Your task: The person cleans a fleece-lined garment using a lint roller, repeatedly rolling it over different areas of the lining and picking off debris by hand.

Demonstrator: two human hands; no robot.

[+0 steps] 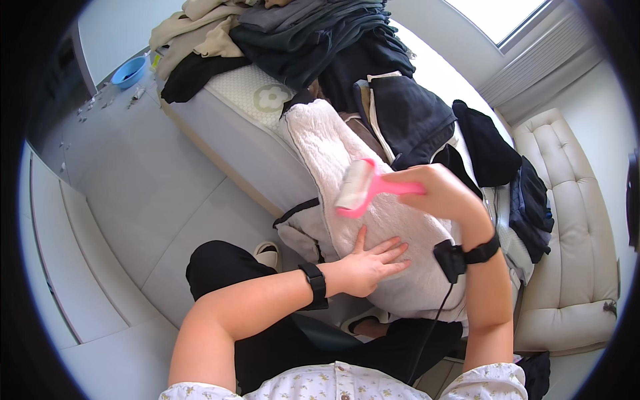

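My right hand [437,190] is closed round the pink handle of a lint roller [357,187], whose white sticky roll is over the middle of a pale fleece garment [327,137]. Whether the roll touches the fleece, I cannot tell. My left hand [370,265] lies flat on the same garment with its fingers spread, nearer to me than the roller. The garment is spread along the bed's near side, and a dark-edged part of it [303,230] hangs over the edge.
Folded dark clothes [313,40] are heaped on the bed's far end beside beige ones [193,33]. Dark trousers [413,117] lie past the fleece. A cream padded headboard [563,240] stands at right. On the tiled floor, far left, sit a blue basin [130,72] and scattered scraps [137,95].
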